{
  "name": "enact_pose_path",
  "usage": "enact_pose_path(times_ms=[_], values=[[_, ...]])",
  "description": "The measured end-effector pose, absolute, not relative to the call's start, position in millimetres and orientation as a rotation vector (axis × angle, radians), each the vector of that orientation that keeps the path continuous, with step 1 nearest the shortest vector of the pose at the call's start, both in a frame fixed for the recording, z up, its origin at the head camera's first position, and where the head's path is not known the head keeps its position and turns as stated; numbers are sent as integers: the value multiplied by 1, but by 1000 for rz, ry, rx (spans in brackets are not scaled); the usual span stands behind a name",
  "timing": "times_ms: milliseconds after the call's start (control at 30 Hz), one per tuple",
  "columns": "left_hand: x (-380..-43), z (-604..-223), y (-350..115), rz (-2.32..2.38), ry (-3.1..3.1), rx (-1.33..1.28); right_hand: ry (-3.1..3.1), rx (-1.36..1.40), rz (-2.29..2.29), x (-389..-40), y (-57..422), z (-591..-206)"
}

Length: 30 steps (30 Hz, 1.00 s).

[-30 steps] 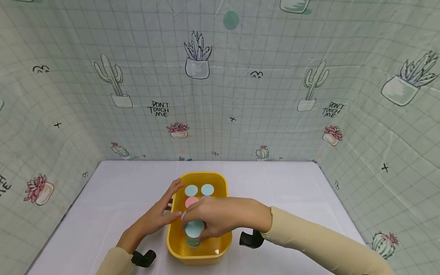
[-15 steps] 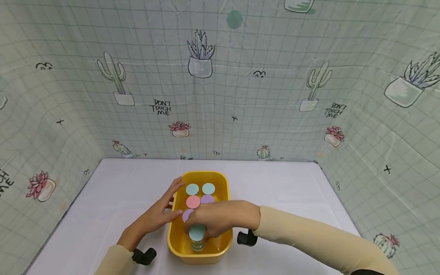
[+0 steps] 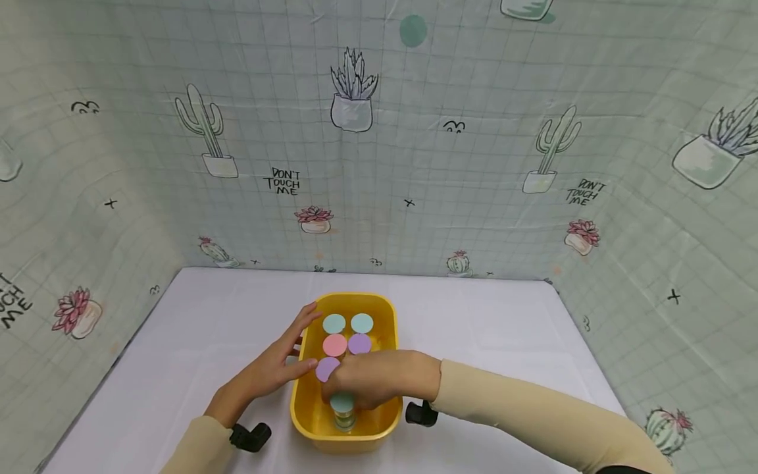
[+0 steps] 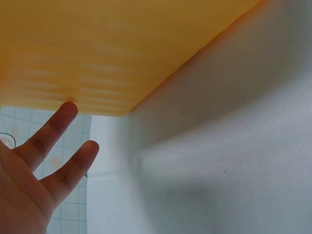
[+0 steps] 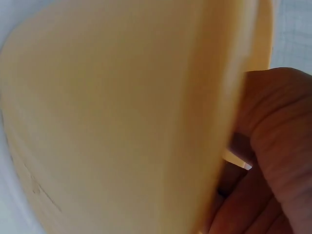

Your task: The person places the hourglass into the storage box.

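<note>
A yellow plastic bin (image 3: 303,421) stands on the white table, with several small round-lidded jars inside. My right hand (image 3: 370,380) reaches over the bin's right rim and holds a jar with a pale blue lid (image 3: 342,402), upright in the near part of the bin. Its clear lower body shows below the fingers. In the right wrist view, the bin's wall (image 5: 112,117) hides most of that hand (image 5: 278,146). Against the bin's left side rests my left hand (image 3: 272,370), fingers spread and straight. The left wrist view shows one fingertip (image 4: 70,108) at the bin's outer wall.
Behind the held jar, the bin contains two blue lids (image 3: 334,323), a pink lid (image 3: 334,345) and two purple lids (image 3: 359,343). A white cloth (image 3: 474,322) covers the table. Gridded cactus-print fabric (image 3: 403,164) encloses the back and sides.
My right hand has lowered the blue-lidded jar deeper into the bin and slightly to the right, uncovering the purple lids. The left hand stays at the bin's side.
</note>
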State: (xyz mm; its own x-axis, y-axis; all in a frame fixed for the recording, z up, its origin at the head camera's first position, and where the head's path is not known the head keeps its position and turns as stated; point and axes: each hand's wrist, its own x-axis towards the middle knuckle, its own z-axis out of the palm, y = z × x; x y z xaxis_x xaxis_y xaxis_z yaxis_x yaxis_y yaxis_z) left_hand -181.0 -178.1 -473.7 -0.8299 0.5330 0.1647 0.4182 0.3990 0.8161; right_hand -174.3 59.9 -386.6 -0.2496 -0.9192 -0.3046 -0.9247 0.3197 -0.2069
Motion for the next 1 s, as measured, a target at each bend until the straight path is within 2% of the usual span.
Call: enact_pose_path(times_ms=[667,1000], values=[[-179,-474,-176,1437,2498,852,2293,-1581,79,-165,62,-385],[-178,-480,-179,1441,2513,868,2272,-1632,-146,-160,72,-383]])
